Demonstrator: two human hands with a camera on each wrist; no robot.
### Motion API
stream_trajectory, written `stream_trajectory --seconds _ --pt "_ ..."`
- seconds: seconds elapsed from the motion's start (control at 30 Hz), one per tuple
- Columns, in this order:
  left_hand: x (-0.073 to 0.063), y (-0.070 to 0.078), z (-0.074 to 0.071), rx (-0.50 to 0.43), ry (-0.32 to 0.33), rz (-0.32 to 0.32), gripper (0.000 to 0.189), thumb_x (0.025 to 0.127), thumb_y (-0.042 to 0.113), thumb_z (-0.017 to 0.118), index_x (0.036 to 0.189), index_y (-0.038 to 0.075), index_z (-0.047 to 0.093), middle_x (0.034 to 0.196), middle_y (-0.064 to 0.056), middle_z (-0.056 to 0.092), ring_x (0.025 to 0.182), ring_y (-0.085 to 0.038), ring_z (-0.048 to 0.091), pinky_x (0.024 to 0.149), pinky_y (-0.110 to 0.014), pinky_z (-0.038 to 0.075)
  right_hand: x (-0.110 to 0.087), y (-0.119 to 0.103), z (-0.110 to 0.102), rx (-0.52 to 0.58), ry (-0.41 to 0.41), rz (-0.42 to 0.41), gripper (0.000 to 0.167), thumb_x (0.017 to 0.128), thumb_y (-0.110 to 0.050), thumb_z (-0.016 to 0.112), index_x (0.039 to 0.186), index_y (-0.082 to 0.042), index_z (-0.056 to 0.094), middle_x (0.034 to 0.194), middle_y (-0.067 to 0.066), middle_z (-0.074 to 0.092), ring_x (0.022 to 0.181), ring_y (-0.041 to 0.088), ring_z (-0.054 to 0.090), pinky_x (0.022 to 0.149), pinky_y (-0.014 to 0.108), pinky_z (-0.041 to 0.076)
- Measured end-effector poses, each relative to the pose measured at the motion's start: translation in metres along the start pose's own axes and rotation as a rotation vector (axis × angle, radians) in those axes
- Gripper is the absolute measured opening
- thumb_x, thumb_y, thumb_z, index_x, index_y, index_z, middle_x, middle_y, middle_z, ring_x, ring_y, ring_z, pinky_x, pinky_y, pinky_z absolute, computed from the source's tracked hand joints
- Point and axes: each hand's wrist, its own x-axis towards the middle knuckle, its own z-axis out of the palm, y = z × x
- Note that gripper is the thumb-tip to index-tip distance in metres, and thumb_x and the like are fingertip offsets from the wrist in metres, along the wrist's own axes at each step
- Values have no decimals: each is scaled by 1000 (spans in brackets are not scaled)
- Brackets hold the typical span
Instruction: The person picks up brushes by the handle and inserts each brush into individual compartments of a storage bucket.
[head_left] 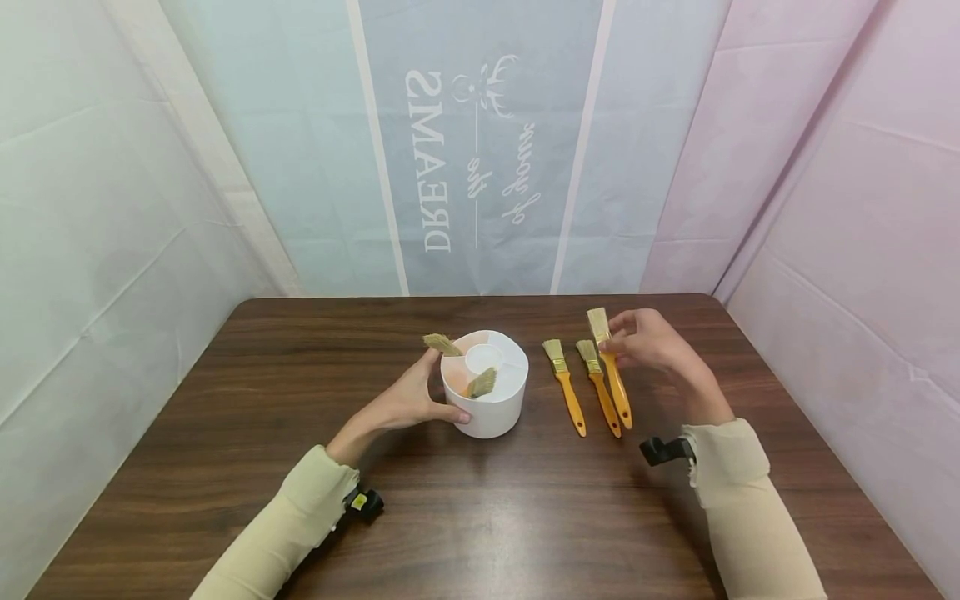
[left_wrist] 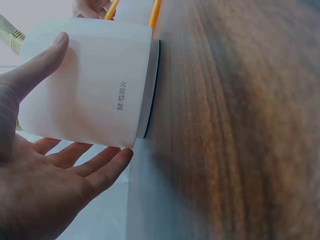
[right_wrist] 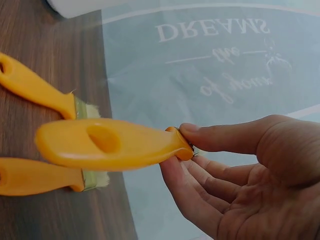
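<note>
A white round desk organizer (head_left: 491, 417) with several compartments stands on the table. My left hand (head_left: 408, 396) grips its left side, thumb across the front wall and fingers round the back, as the left wrist view shows. Two paintbrushes stand in it: one brush (head_left: 442, 343) leans out at the back left, another brush (head_left: 482, 382) sits in the front left part, bristles up. My right hand (head_left: 647, 340) pinches a paintbrush (right_wrist: 115, 145) near its metal band between thumb and fingers, its yellow handle toward the wrist camera. Two more paintbrushes (head_left: 566, 387) (head_left: 600, 387) lie left of that hand.
The dark wood-grain table (head_left: 480, 517) is bounded behind by a pale blue cloth (head_left: 480, 167) with mirrored lettering. Pale cloth walls rise on the left and right. A black wrist camera (head_left: 664, 451) sits at the right cuff, another camera (head_left: 364, 503) at the left.
</note>
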Motion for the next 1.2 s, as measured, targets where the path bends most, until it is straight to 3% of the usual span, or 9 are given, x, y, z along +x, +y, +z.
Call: stream_trajectory --seconds 0.27,0.6,0.83,1.2 --pt "1 -3 1 -11 5 -8 108 71 13 95 156 17 28 153 -11 46 140 -30 50 111 -50 50 -7 -13 0 -34 40 -20 56 98 -14 68 142 12 46 122 27 67 84 18 73 78 35 64" --pt "1 0 1 -9 6 -12 107 72 14 95 156 16 28 153 -12 46 140 -31 50 111 -52 48 -13 -24 4 2 59 -63 57 99 -13 67 145 11 43 122 28 67 86 18 73 80 36 65" --pt "1 0 1 -31 5 -31 107 72 11 94 156 18 28 154 -9 45 141 -28 49 111 -48 50 -15 -31 8 -19 74 -86 57 99 -16 68 145 8 44 120 26 70 87 26 76 79 35 64" --pt "1 -1 1 -11 11 -26 106 73 14 94 156 17 28 155 -12 44 142 -31 48 112 -51 49 -20 -42 13 27 105 -124 59 99 -18 70 148 5 45 124 26 68 87 20 75 78 31 64"
